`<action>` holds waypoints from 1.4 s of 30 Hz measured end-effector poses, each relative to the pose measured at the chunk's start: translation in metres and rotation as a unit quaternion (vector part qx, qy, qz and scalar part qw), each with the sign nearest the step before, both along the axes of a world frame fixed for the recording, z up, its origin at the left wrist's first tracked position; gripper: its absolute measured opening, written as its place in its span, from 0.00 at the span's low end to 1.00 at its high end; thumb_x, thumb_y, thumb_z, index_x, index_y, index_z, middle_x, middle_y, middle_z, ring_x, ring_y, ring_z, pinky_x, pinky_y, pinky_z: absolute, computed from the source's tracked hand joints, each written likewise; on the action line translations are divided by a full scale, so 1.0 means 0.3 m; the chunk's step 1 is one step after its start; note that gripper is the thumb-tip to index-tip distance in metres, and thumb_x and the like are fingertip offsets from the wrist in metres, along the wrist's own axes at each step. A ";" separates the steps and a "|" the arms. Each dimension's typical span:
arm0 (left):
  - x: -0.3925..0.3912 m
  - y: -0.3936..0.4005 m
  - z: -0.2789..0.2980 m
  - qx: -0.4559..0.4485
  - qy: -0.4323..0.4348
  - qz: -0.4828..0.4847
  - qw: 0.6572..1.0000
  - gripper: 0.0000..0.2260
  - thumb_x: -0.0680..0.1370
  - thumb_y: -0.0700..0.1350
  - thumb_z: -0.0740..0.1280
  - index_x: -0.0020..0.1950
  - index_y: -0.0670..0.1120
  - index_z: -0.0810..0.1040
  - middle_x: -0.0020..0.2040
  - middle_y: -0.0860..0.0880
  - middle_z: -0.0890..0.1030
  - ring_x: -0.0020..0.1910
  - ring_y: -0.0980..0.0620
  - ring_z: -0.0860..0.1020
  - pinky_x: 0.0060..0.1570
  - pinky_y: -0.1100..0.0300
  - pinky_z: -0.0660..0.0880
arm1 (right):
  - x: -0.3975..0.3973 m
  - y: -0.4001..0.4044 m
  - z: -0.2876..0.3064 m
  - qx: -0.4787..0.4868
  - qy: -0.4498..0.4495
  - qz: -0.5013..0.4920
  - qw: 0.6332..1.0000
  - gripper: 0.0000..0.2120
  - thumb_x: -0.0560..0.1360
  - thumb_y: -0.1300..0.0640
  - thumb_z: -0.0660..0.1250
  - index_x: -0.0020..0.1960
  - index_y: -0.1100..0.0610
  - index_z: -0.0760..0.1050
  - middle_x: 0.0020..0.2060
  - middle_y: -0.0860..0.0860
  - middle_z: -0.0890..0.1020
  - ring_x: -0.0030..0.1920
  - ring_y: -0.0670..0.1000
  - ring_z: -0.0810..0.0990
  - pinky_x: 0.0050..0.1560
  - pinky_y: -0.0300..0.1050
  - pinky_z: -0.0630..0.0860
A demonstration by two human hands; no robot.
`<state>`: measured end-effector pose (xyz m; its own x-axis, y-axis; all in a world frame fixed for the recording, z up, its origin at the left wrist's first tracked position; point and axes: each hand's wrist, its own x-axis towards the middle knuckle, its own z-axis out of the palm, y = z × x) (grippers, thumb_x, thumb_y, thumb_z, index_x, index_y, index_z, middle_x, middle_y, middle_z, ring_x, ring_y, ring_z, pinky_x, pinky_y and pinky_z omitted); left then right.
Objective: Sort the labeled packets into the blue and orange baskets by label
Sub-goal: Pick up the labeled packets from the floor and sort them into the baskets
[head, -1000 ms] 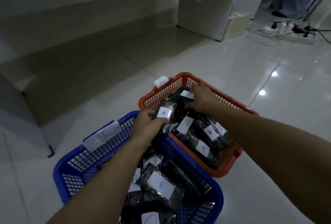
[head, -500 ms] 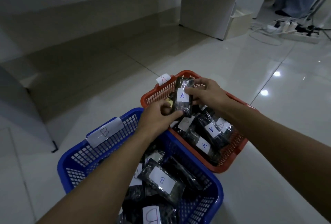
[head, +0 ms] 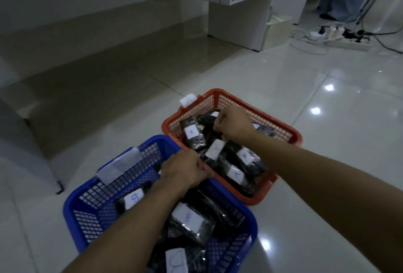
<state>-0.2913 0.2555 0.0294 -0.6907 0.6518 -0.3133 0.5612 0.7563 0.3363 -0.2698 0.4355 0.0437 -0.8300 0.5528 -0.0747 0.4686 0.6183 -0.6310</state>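
Head view: right hand (head: 234, 123) curled over packets (head: 231, 159) in orange basket (head: 281, 136); left hand (head: 185, 169) curled at blue basket (head: 91, 202) rim; contents of either grip unclear.

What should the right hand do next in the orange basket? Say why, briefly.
Probably lift the right hand up and out. It sits low inside the orange basket among black packets, its fingers curled down; whether it grips one cannot be told. The left hand hovers at the blue basket rim.

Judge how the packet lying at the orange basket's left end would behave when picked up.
The packet looks wrapped in glossy, crinkled film, so probably slippery and somewhat floppy. It lies flat, so rolling seems unlikely. Its weight cannot be told.
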 end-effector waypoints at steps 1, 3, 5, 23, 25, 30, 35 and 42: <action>0.007 0.015 0.009 0.002 0.014 -0.010 1.000 0.17 0.69 0.63 0.71 0.34 0.50 0.79 0.37 0.52 0.81 0.39 0.52 0.80 0.39 0.57 0.78 | 0.056 0.027 0.037 0.009 0.023 0.005 1.000 0.06 0.74 0.62 0.72 0.38 0.59 0.81 0.30 0.53 0.84 0.28 0.49 0.83 0.36 0.44 0.82; 0.042 0.061 0.033 0.009 0.060 -0.038 0.997 0.17 0.69 0.65 0.70 0.35 0.52 0.79 0.39 0.53 0.82 0.41 0.52 0.80 0.40 0.58 0.76 | 0.201 0.084 0.102 0.023 0.062 0.011 0.998 0.05 0.72 0.62 0.73 0.38 0.56 0.81 0.29 0.50 0.84 0.26 0.46 0.82 0.34 0.41 0.81; 0.112 0.131 0.061 0.025 0.102 -0.087 0.991 0.17 0.69 0.66 0.68 0.36 0.52 0.79 0.40 0.54 0.81 0.43 0.51 0.79 0.40 0.58 0.74 | 0.381 0.145 0.128 0.015 0.077 -0.008 0.997 0.04 0.71 0.62 0.73 0.39 0.56 0.81 0.30 0.49 0.84 0.26 0.45 0.82 0.32 0.40 0.79; 1.127 0.784 -0.101 0.064 -0.050 -0.389 0.918 0.16 0.72 0.64 0.67 0.53 0.56 0.77 0.45 0.58 0.79 0.45 0.56 0.76 0.43 0.59 0.71 | 1.814 0.525 -0.177 0.070 -0.035 -0.444 0.892 0.13 0.70 0.53 0.73 0.54 0.48 0.77 0.53 0.49 0.77 0.58 0.53 0.72 0.56 0.51 0.74; 1.182 0.831 -0.113 0.065 -0.043 -0.386 0.919 0.16 0.72 0.64 0.67 0.53 0.55 0.76 0.46 0.57 0.79 0.44 0.56 0.75 0.42 0.59 0.69 | 1.891 0.522 -0.202 0.047 -0.078 -0.485 0.870 0.18 0.70 0.52 0.73 0.58 0.49 0.75 0.57 0.51 0.75 0.61 0.55 0.70 0.59 0.51 0.71; 1.270 0.947 -0.150 0.094 -0.008 -0.356 0.930 0.17 0.73 0.62 0.68 0.54 0.53 0.74 0.49 0.55 0.78 0.46 0.53 0.75 0.42 0.58 0.69 | 2.006 0.536 -0.268 0.014 -0.166 -0.500 0.850 0.32 0.68 0.49 0.74 0.68 0.52 0.67 0.63 0.54 0.72 0.64 0.58 0.67 0.61 0.53 0.67; 1.369 1.065 -0.178 0.164 0.010 -0.297 0.941 0.18 0.72 0.57 0.71 0.53 0.48 0.70 0.52 0.50 0.76 0.48 0.46 0.76 0.42 0.53 0.72 | 2.054 0.565 -0.323 0.002 -0.138 -0.508 0.850 0.24 0.67 0.53 0.71 0.63 0.50 0.72 0.55 0.50 0.77 0.58 0.56 0.72 0.55 0.51 0.70; 1.495 1.166 -0.260 0.062 -0.042 -0.180 0.981 0.35 0.68 0.65 0.71 0.64 0.44 0.67 0.62 0.46 0.70 0.61 0.43 0.71 0.50 0.50 0.71 | 2.071 0.576 -0.350 0.036 -0.007 -0.502 0.864 0.20 0.69 0.50 0.71 0.59 0.49 0.76 0.50 0.47 0.79 0.52 0.52 0.77 0.49 0.51 0.77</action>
<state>0.1572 0.6054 -0.0488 -0.3846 0.8854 -0.2610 0.7506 0.4646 0.4698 0.3514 0.6082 -0.0613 0.0719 0.9973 -0.0168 0.7983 -0.0676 -0.5984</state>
